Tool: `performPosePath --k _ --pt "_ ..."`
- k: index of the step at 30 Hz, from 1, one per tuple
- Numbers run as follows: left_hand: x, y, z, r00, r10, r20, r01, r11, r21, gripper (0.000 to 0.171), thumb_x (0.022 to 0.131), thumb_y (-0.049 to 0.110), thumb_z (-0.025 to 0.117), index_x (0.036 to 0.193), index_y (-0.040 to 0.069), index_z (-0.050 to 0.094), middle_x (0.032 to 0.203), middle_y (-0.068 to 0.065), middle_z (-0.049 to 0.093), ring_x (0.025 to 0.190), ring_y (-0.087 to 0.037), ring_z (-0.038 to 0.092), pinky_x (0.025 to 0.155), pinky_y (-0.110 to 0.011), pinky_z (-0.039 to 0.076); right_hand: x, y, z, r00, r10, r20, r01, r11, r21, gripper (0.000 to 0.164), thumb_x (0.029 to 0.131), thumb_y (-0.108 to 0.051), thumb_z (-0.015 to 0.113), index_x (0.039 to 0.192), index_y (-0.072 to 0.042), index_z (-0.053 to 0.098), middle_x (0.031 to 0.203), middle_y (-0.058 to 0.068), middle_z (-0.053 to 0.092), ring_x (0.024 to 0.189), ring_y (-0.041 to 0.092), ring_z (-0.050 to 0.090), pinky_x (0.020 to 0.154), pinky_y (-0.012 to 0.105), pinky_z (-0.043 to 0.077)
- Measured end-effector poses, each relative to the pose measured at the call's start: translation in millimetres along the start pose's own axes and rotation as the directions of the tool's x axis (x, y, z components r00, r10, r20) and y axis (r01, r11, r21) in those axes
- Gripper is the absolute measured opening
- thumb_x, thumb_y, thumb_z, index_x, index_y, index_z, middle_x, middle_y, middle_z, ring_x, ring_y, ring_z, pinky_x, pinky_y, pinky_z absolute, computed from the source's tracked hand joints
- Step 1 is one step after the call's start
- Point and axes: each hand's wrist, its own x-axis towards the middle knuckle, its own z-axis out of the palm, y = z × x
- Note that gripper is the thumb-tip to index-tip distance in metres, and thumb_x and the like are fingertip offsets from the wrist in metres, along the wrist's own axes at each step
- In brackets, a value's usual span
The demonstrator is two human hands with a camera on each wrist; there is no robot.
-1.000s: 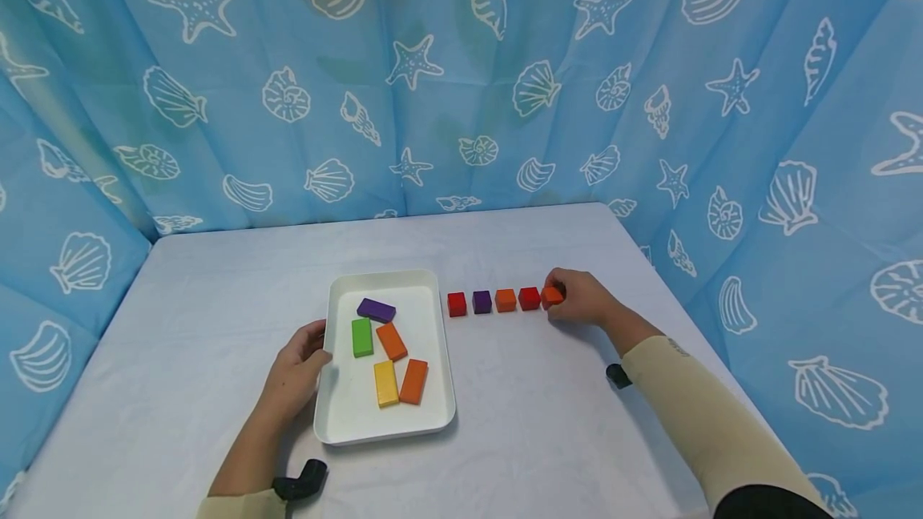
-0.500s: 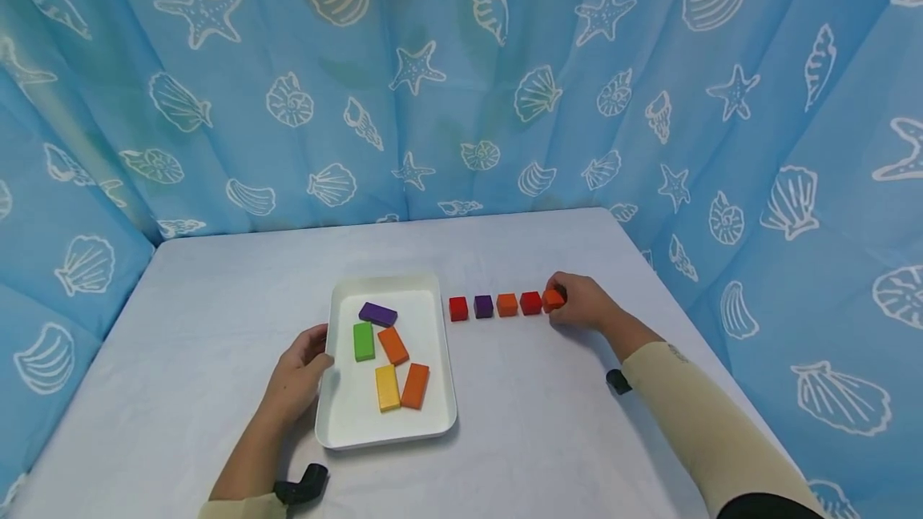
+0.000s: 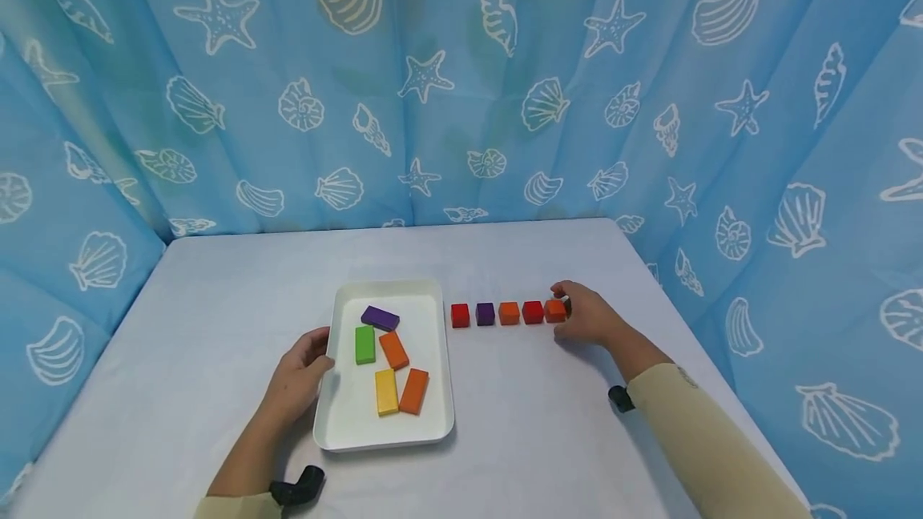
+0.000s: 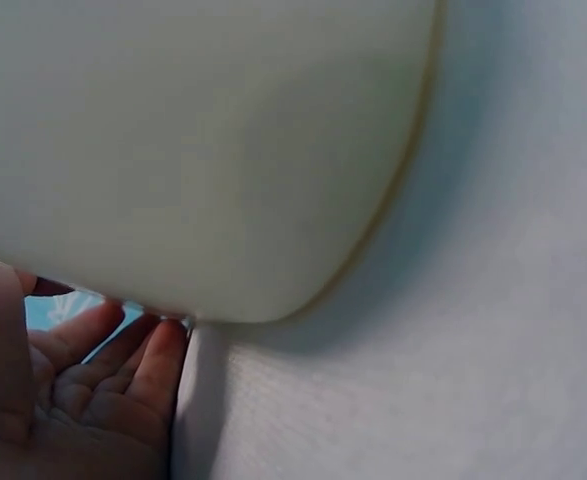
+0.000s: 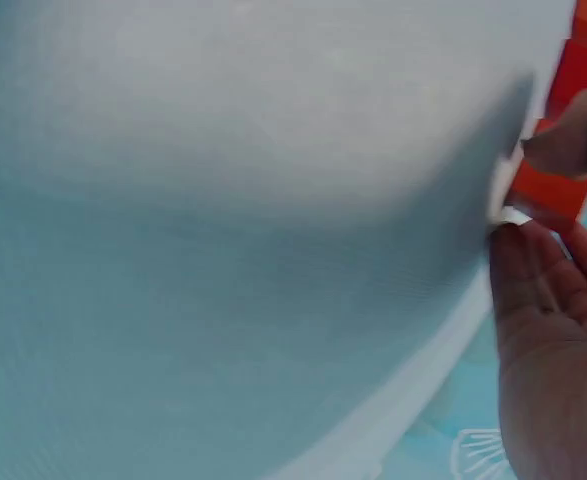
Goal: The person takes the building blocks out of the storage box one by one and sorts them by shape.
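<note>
In the head view, my left hand (image 3: 297,375) holds the left edge of a white tray (image 3: 328,415), its thumb at the rim. The left wrist view shows fingertips against the outer wall of the tray (image 4: 193,180). Far right, my right hand (image 3: 590,317) stands around an orange cube (image 3: 554,311), thumb and fingers spread apart on either side. This cube ends a row on the table: a red cube (image 3: 460,315), a purple cube (image 3: 485,314), another orange cube (image 3: 509,313) and another red cube (image 3: 533,312). In the right wrist view, the thumb partly covers the orange cube (image 5: 551,188).
Inside the tray lie a purple block (image 3: 380,318), a green block (image 3: 364,344), a yellow block (image 3: 386,392) and two orange blocks (image 3: 414,391). A white cloth covers the table (image 3: 238,287). Behind it hangs a blue curtain (image 3: 461,142) with shells and starfish.
The fingers of my right hand have spread away from the orange cube, which stays at the row's right end. My left hand keeps its place at the tray. The head view has tilted slightly upward.
</note>
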Motion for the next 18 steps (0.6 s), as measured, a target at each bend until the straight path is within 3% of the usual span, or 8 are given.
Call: performPosePath --k 7,12,18 --pt "3.4 6.2 -4.7 1.0 0.005 0.01 -0.005 1.0 0.009 0.061 0.102 0.008 0.049 0.161 0.0 0.037 0.16 -0.024 0.045 0.151 -0.041 0.04 0.123 -0.058 0.031 -8.4 -25.8 -3.5 0.992 -0.113 -0.053 0.114 0.994 0.006 0.103 0.077 -0.024 0.093 0.162 -0.008 0.036 0.156 0.018 0.048 0.136 0.041 0.052 0.096 0.055 0.06" --pt "5.2 6.4 -6.9 1.0 0.012 0.017 -0.012 1.0 0.006 0.06 0.103 0.008 0.049 0.161 -0.001 0.036 0.161 -0.024 0.044 0.151 -0.042 0.039 0.123 -0.059 0.03 -14.3 -74.8 4.7 0.963 -0.26 -0.076 0.263 0.964 0.029 0.099 0.08 -0.027 0.09 0.162 -0.011 0.038 0.158 0.013 0.048 0.138 0.04 0.052 0.1 0.056 0.058" --pt "3.3 -0.7 -3.2 1.0 -0.005 0.015 0.005 1.0 0.013 0.061 0.102 0.009 0.05 0.161 -0.001 0.036 0.161 -0.025 0.044 0.151 -0.042 0.039 0.123 -0.059 0.03 -19.6 -140.3 27.6 0.912 -0.41 0.036 0.409 0.912 0.034 0.095 0.08 -0.029 0.091 0.161 -0.014 0.042 0.158 0.006 0.048 0.139 0.034 0.053 0.096 0.05 0.061"
